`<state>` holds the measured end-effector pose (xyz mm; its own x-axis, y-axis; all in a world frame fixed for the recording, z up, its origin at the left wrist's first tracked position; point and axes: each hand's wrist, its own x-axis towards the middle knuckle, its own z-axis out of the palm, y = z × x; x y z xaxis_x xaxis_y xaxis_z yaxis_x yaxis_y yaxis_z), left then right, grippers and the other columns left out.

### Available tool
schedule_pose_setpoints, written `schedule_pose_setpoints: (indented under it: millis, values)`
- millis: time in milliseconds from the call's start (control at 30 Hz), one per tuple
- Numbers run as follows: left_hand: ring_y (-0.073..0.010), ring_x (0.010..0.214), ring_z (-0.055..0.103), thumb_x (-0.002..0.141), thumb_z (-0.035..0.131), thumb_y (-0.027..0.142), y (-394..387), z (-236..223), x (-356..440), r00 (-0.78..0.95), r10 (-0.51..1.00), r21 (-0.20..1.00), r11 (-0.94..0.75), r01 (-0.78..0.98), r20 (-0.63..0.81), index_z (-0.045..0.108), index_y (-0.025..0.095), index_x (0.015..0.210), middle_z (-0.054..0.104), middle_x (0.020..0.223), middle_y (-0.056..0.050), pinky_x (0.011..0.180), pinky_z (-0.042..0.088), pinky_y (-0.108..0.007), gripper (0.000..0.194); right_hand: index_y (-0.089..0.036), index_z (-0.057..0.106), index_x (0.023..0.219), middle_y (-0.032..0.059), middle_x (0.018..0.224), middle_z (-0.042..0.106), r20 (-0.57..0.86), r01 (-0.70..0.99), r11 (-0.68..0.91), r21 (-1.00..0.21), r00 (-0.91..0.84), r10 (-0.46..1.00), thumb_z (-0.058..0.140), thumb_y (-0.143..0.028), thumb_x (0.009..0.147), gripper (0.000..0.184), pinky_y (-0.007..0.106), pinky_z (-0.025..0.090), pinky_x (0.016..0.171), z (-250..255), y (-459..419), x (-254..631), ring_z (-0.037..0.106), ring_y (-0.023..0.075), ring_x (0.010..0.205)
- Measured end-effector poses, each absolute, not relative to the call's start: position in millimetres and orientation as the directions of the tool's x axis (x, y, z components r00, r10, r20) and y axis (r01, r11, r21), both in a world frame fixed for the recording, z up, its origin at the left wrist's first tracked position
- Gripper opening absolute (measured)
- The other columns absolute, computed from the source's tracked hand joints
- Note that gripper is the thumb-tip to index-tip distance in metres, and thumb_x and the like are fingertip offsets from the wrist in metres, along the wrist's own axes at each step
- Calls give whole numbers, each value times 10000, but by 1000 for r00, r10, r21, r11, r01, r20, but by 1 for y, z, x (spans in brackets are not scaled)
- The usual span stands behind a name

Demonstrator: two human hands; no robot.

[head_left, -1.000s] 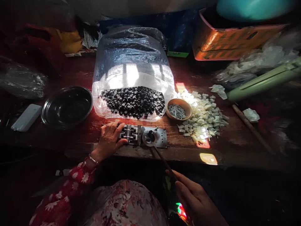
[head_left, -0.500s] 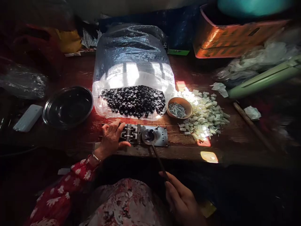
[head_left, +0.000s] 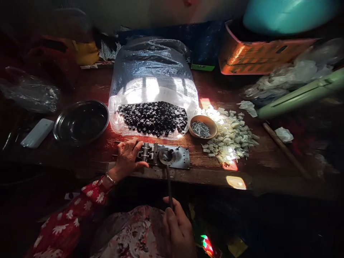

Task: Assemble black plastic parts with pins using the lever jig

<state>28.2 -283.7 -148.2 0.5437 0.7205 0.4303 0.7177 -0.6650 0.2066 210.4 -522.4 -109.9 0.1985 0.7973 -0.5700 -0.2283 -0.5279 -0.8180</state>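
Right grip [head_left: 176, 229] wraps a dark rod [head_left: 169, 186], a lever perhaps, up to the metal jig [head_left: 180, 159]; left grip [head_left: 126, 157] spreads against the jig's end!

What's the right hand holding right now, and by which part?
The right hand grips a dark rod near its lower end, away from the metal jig.

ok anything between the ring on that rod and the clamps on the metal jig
Nothing visible does: the ring lies on the metal plate right beside the clamps. The left hand is on their other side, and the right hand holds the rod.
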Motion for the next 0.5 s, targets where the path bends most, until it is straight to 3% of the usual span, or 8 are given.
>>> schedule_pose_setpoints:
  millis: [100, 167, 233, 333, 400, 500]
  values:
    - [-381, 1351, 555, 974, 378, 835, -285, -140, 26, 555, 737, 251, -663, 706, 385, 546, 163, 1491, 566, 1532, -239, 1128, 292, -529, 864, -231, 628, 1316, -68, 629, 480, -602, -267, -549, -792, 185, 777, 560, -719, 988, 591, 222, 426, 492, -109, -523, 213, 471, 128, 520]
    - [-368, 1379, 534, 1013, 428, 759, -284, -130, 23, 570, 740, 301, -669, 679, 358, 523, 173, 1500, 546, 1552, -222, 1137, 303, -524, 768, -225, 649, 1311, -28, 689, 591, -570, -213, -532, -820, 203, 796, 543, -700, 1007, 574, 243, 497, 551, -108, -522, 221, 559, 148, 573]
    - [-350, 1405, 512, 1044, 521, 617, -282, -118, 20, 577, 739, 343, -673, 655, 348, 528, 202, 1483, 549, 1558, -183, 1145, 315, -518, 604, -233, 677, 1320, 51, 905, 742, -480, -49, -483, -874, 231, 846, 541, -657, 1024, 535, 283, 585, 703, -107, -521, 237, 694, 193, 758]
    - [-322, 1406, 508, 1022, 618, 362, -275, -101, 18, 641, 684, 362, -729, 581, 347, 618, 257, 1349, 641, 1468, -100, 1173, 308, -526, 344, -257, 694, 1372, 103, 1184, 799, -322, 303, -351, -886, 140, 936, 497, -566, 1064, 479, 329, 622, 852, -108, -519, 278, 777, 262, 1005]
    - [-309, 1374, 529, 983, 630, 245, -270, -93, 19, 708, 620, 371, -779, 505, 338, 660, 267, 1243, 701, 1369, -62, 1189, 296, -543, 263, -273, 716, 1363, 90, 1198, 813, -215, 545, -229, -807, 91, 972, 466, -507, 1084, 441, 322, 632, 819, -110, -518, 311, 801, 269, 1010]
    - [-297, 1321, 558, 920, 629, 151, -265, -85, 25, 760, 566, 394, -808, 437, 318, 670, 248, 1134, 726, 1279, -47, 1192, 297, -556, 238, -292, 758, 1287, 56, 1179, 825, -39, 841, -65, -536, 52, 998, 469, -445, 1097, 379, 290, 608, 695, -115, -508, 359, 817, 249, 927]
